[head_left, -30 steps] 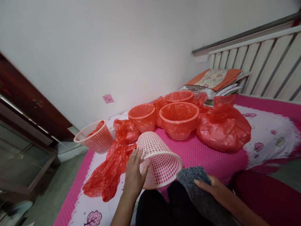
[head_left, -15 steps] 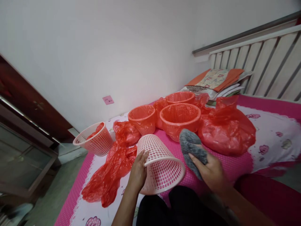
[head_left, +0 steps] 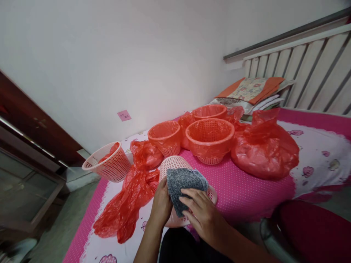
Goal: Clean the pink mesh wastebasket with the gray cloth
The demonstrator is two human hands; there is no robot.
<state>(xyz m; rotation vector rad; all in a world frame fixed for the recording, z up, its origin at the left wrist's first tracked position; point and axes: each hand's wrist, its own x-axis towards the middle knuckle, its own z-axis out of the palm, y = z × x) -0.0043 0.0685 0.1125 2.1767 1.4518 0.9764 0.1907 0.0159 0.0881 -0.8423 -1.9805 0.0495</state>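
A pale pink plastic mesh basket [head_left: 172,163] lies on its side by my knees, its wide mouth facing me. My left hand [head_left: 162,204] grips its left side near the rim. Draped over the upper side of the basket is a grey cloth [head_left: 182,182], hiding much of the mesh and mouth. My right hand [head_left: 201,210] holds the cloth against the basket, fingers bent over its lower right part. A crumpled red plastic bag [head_left: 124,210] lies just left of my left hand.
Red-lined baskets [head_left: 210,137] stand behind, beside a bulging red bag [head_left: 265,153]. At left, another pink basket [head_left: 109,164] leans with red plastic inside. Folded textiles [head_left: 251,91] are piled by the white headboard [head_left: 307,69]. A dark red stool seat [head_left: 309,230] is at lower right.
My right hand has brought the grey cloth leftward from beside the basket onto its upper side, where the cloth is now spread out. My left hand stays on the basket.
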